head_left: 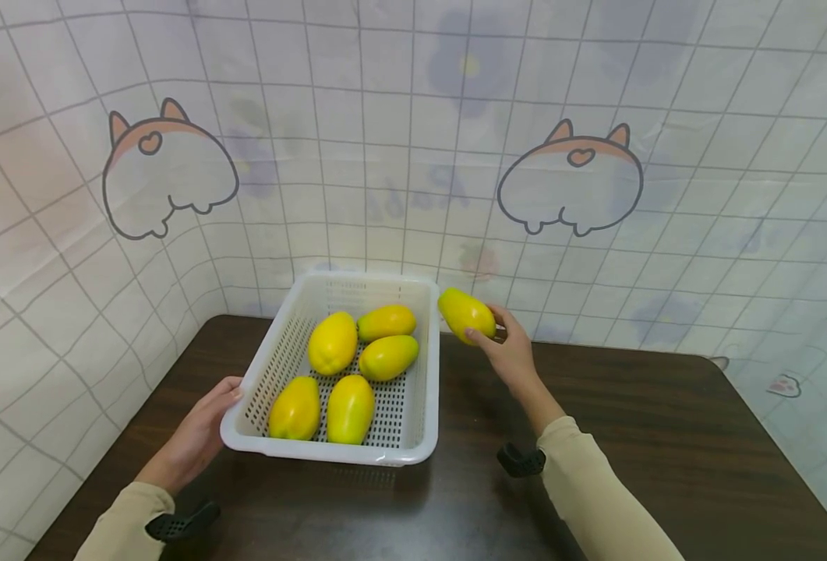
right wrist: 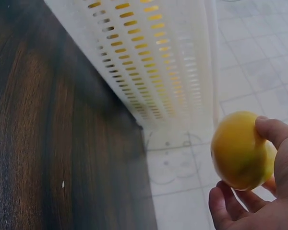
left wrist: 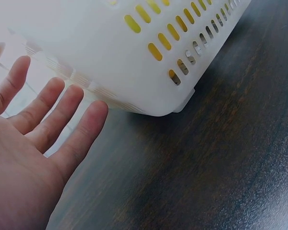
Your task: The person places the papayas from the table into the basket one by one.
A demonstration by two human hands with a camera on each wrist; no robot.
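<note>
In the head view, my right hand (head_left: 510, 351) holds a yellow papaya (head_left: 466, 314) with a greenish tip, just past the right rim of a white plastic basket (head_left: 428, 389). The right wrist view shows the thumb on one side of this papaya (right wrist: 241, 148) and the fingers beneath. At the basket's left rim is my left hand (head_left: 203, 428). Seen from the left wrist, its fingers (left wrist: 89, 122) are fairly straight and spread, fingertips right at the outer wall. Inside the basket lie several more papayas (head_left: 332, 344), yellow with green patches.
The basket stands on a dark wood-grain table (head_left: 630, 421), towards its left side. Behind and to the left hangs a pale gridded curtain (head_left: 399, 140) with cartoon animal prints. Each wrist carries a black strap mount (head_left: 521, 460).
</note>
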